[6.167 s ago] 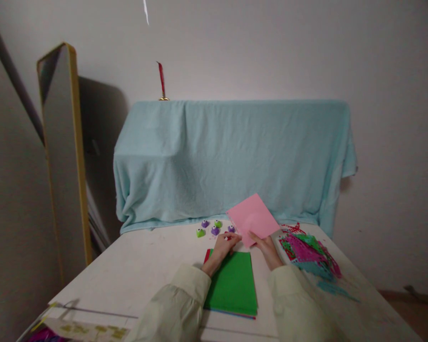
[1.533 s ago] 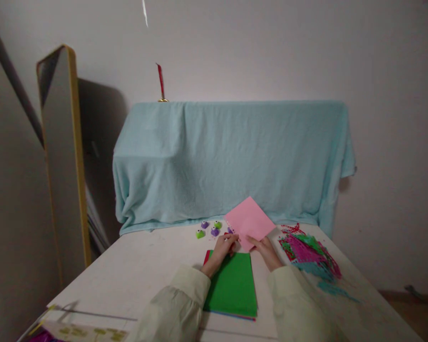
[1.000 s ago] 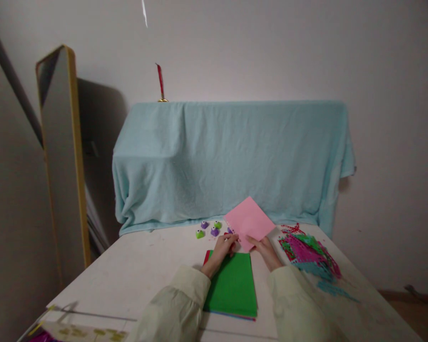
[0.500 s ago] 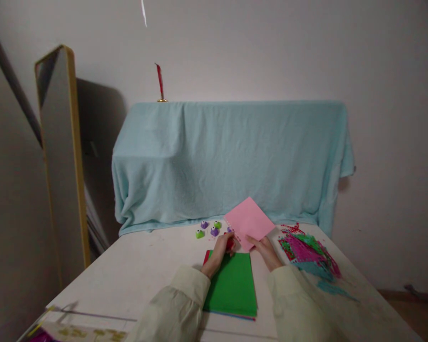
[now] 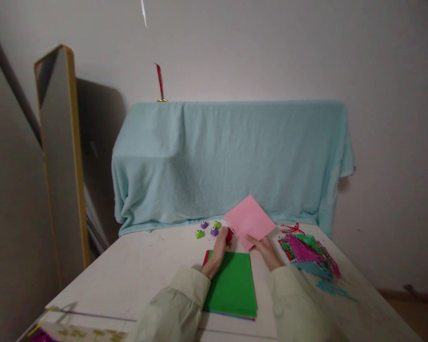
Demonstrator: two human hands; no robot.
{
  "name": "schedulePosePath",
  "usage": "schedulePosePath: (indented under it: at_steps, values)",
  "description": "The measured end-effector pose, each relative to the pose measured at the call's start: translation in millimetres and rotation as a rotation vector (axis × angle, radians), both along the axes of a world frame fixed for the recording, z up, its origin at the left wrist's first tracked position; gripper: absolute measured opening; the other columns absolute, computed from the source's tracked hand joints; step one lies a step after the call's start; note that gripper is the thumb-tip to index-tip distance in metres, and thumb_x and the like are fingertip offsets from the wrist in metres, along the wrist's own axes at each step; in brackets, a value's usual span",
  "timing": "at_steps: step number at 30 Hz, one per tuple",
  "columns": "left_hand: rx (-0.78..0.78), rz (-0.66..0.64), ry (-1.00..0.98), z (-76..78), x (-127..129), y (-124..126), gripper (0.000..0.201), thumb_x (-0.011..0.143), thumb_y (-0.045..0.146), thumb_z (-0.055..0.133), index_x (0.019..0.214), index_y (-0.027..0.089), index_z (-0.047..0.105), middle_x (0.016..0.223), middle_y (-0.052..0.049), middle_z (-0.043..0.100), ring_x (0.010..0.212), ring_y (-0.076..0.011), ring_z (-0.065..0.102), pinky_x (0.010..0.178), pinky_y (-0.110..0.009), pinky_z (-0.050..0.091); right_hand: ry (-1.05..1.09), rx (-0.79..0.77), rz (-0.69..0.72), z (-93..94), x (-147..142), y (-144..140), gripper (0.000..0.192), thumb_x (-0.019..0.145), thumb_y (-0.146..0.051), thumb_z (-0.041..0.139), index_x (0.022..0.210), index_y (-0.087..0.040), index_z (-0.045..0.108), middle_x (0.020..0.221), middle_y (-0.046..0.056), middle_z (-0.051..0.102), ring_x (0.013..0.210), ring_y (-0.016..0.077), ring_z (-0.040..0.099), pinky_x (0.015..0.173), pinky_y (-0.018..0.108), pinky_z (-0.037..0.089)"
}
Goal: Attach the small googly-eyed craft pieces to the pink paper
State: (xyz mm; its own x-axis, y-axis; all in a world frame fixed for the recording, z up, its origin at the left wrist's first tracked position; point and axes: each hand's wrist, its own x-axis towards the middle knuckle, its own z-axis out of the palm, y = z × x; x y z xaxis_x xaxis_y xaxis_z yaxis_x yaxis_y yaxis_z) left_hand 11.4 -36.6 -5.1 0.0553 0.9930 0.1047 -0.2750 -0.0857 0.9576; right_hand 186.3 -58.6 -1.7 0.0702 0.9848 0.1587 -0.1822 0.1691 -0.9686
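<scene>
My left hand (image 5: 221, 244) is closed around a small red craft punch (image 5: 228, 236). It sits right by the lower left edge of a square sheet of pink paper (image 5: 251, 218), where a row of small punched holes runs; whether the punch grips the edge I cannot tell. My right hand (image 5: 264, 248) pinches the sheet's bottom corner, thumb on top, and keeps it tilted up off the table. Beneath my left wrist lies a stack of coloured paper (image 5: 231, 285), green on top with red peeking out at the upper left.
Several small purple and green punches (image 5: 199, 234) stand beyond my left hand. On the right lies a heap of punched paper scraps (image 5: 308, 251) in pink, green, red and blue. A light blue cloth (image 5: 228, 156) hangs behind the white table (image 5: 146, 270); a mirror (image 5: 57, 166) leans at left.
My left hand has moved slightly up and away from me along the pink sheet's edge with the red punch. The sheet has barely shifted, and my right hand keeps its hold.
</scene>
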Motion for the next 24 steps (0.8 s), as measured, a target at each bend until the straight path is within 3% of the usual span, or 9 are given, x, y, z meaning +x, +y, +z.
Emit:
schedulePosePath:
  at_steps: [5,9,15,20,24]
  values:
    - [0.083,-0.047,0.082,-0.7,1,1,0.044,0.079,0.059,0.049,0.091,0.016,0.052,0.07,0.002,0.048,0.056,-0.0092,0.041,0.051,-0.021,0.035,0.007,0.024,-0.035,-2.8,1,1,0.042,0.06,-0.038,0.076,0.094,-0.015,0.068,0.085,0.006,0.071,0.071,0.021,0.063,0.059,0.029,0.048]
    - [0.142,-0.122,0.074,5.5,4,-5,0.049,0.076,0.051,0.061,0.108,0.016,0.054,0.077,-0.002,0.056,0.063,-0.0106,0.05,0.058,-0.022,0.04,0.006,0.062,-0.043,-3.5,2,1,0.038,0.063,-0.038,0.074,0.093,-0.016,0.068,0.086,0.005,0.07,0.07,0.019,0.062,0.057,0.027,0.045]
    - [0.152,-0.176,0.091,14.3,4,-10,0.046,0.062,0.037,0.076,0.099,0.014,0.064,0.092,-0.008,0.065,0.073,-0.0141,0.057,0.066,-0.024,0.045,0.036,0.064,-0.094,-0.5,3,3,0.035,0.064,-0.042,0.075,0.085,-0.016,0.067,0.073,0.003,0.067,0.056,0.0144,0.054,0.051,0.025,0.04]
    - [0.158,-0.184,0.081,8.3,3,-5,0.047,0.06,0.029,0.078,0.102,0.014,0.065,0.091,-0.008,0.067,0.072,-0.0127,0.058,0.069,-0.023,0.045,-0.055,0.076,-0.155,1.2,7,2,0.037,0.063,-0.048,0.074,0.054,-0.015,0.059,0.045,-0.002,0.051,0.044,0.0104,0.042,0.045,0.024,0.032]
    - [0.156,-0.198,0.071,9.3,4,-7,0.048,0.058,0.028,0.079,0.102,0.015,0.065,0.095,-0.008,0.067,0.077,-0.0142,0.059,0.072,-0.024,0.045,-0.081,0.102,-0.191,1.2,9,4,0.039,0.064,-0.05,0.072,0.053,-0.015,0.06,0.048,0.0,0.055,0.047,0.0125,0.047,0.05,0.025,0.037]
